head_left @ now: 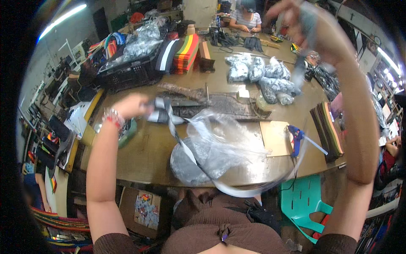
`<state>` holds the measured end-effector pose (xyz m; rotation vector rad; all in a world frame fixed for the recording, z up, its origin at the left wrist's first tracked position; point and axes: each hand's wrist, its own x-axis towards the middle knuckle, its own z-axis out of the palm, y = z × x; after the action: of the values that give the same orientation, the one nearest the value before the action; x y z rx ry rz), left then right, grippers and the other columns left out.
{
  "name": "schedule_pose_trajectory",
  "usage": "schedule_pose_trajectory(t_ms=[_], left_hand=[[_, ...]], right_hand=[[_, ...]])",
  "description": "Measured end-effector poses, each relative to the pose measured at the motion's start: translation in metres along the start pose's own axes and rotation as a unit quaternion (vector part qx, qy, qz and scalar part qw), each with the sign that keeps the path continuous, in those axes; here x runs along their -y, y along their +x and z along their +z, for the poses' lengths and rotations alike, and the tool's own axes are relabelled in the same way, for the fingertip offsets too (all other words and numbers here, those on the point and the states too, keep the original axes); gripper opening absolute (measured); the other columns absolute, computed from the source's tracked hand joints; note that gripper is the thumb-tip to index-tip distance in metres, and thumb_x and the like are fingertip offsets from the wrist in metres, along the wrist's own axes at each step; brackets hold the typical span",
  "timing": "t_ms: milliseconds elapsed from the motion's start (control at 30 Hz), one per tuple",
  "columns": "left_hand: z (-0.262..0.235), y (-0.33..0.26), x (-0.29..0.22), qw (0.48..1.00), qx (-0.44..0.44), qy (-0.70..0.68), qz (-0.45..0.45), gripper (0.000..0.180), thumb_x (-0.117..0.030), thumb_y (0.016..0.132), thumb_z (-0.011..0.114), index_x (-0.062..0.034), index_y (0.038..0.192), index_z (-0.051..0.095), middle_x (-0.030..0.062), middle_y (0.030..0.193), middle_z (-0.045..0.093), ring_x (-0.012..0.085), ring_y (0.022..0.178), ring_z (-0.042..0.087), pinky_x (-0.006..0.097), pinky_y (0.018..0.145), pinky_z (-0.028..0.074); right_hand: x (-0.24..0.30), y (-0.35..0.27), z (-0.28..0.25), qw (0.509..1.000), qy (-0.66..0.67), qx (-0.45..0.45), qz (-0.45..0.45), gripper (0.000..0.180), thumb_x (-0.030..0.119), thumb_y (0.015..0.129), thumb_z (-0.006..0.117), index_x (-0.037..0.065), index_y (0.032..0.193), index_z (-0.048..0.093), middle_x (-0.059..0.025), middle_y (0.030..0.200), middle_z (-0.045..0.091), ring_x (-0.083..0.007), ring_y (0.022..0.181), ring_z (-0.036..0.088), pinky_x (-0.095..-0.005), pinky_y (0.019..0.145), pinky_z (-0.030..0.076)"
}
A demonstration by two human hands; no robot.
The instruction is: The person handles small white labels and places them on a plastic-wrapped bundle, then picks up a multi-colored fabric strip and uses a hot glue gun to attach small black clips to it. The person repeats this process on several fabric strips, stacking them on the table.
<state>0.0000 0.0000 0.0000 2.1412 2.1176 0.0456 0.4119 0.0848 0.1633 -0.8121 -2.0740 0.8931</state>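
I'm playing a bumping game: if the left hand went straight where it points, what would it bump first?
Beyond the strap it holds, the left hand, pointing rightward, would probably meet the dark board first. Depth is unclear, so it might pass above.

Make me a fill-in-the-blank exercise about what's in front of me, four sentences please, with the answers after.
1. The left hand, with a bracelet at its wrist, holds a strap coloured black and ____.
2. The right hand is raised ____ than the left hand.
3. The glue gun is ____.
4. The plastic chair is ____.

Missing words: white; higher; blue; green.
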Motion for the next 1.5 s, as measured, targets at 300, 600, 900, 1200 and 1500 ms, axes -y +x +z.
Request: schedule_pose_trajectory(t_ms=[300,600,900,1200,1500], left_hand=[[0.007,0.025,-0.088,0.832,-0.051,-0.479,0.277,0.050,-0.038,0.097,0.054,0.0013,0.127,0.055,0.0102,0.122,0.062,0.0168,0.113,0.057,0.032,0.100,0.043],[-0.011,0.040,-0.133,0.597,0.057,-0.761,0.247,0.028,-0.031,0.098,0.055,-0.0051,0.109,0.059,-0.0001,0.096,0.062,0.0065,0.084,0.061,0.023,0.077,0.051],[-0.129,0.031,-0.065,0.859,-0.263,-0.365,0.242,0.024,-0.027,0.093,0.062,-0.0102,0.110,0.065,-0.0088,0.084,0.057,-0.0017,0.064,0.044,0.014,0.053,0.032],[-0.111,0.017,0.027,0.941,-0.074,-0.290,0.158,0.021,-0.023,0.086,0.069,-0.0077,0.100,0.066,-0.0010,0.098,0.062,0.0091,0.093,0.058,0.026,0.085,0.047],[0.035,0.032,-0.003,0.964,-0.056,-0.234,0.110,0.029,-0.025,0.096,0.054,-0.0011,0.109,0.065,0.0072,0.111,0.067,0.0179,0.107,0.060,0.035,0.095,0.045]], right_hand=[[-0.062,0.039,0.122,0.967,0.058,0.232,-0.089,0.049,0.048,0.096,0.052,0.000,0.099,0.064,-0.0068,0.079,0.058,-0.0197,0.081,0.058,-0.0336,0.078,0.045],[-0.078,0.042,0.129,0.953,0.208,0.219,-0.033,0.047,0.040,0.096,0.056,0.003,0.125,0.052,-0.0106,0.099,0.058,-0.0199,0.097,0.056,-0.0332,0.084,0.048],[-0.081,0.041,0.087,0.773,0.562,0.292,0.044,0.058,0.028,0.100,0.038,-0.001,0.147,0.021,-0.0184,0.091,0.065,-0.0164,0.043,0.061,-0.0224,0.031,0.049],[-0.115,0.035,0.101,0.977,0.150,0.151,0.018,0.018,0.014,0.094,0.059,0.005,0.108,0.067,-0.0019,0.081,0.070,-0.0026,0.054,0.050,-0.0186,0.051,0.043],[-0.131,0.031,0.147,0.934,0.011,0.356,0.026,0.051,0.000,0.091,0.049,0.013,0.140,0.041,-0.0087,0.092,0.071,-0.0142,0.073,0.064,-0.0292,0.071,0.053]])
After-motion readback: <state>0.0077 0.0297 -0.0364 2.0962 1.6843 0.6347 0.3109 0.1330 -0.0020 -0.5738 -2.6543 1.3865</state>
